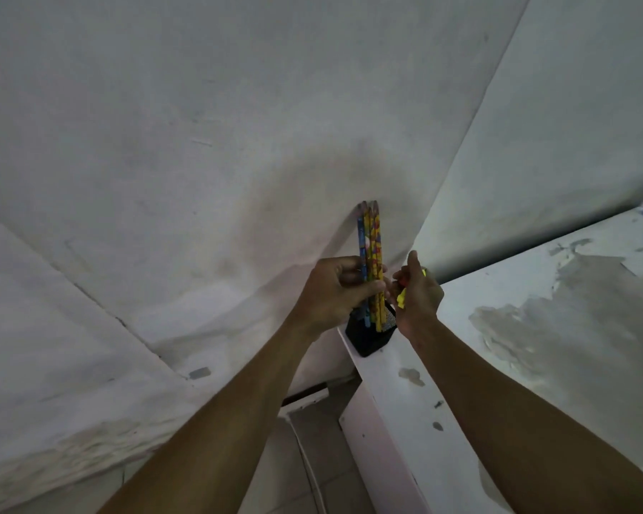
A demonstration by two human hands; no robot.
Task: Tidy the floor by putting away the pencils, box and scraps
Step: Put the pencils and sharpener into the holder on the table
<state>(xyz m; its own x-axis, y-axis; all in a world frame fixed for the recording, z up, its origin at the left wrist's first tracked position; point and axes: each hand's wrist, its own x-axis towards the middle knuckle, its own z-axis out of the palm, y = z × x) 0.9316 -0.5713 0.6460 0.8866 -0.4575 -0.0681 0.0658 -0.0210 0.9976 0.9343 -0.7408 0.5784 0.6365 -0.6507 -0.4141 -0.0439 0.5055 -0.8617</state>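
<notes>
Above the black mesh holder (pixel 368 337) on the white ledge (pixel 416 395), the left hand (pixel 336 289) grips the pencils (pixel 371 254), lower ends already inside. The right hand (pixel 418 291) pinches perhaps yellow scraps (pixel 401 296). Box and floor are out of sight, so those steps likely remain.

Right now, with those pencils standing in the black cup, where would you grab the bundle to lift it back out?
Grip the pencils around the bare upper shafts, coming from the side. They stand nearly upright in the black mesh cup, lower ends inside it. The left hand wraps the middle and the right hand, which holds something yellow, is close beside it, so only the top part is clear.
</notes>
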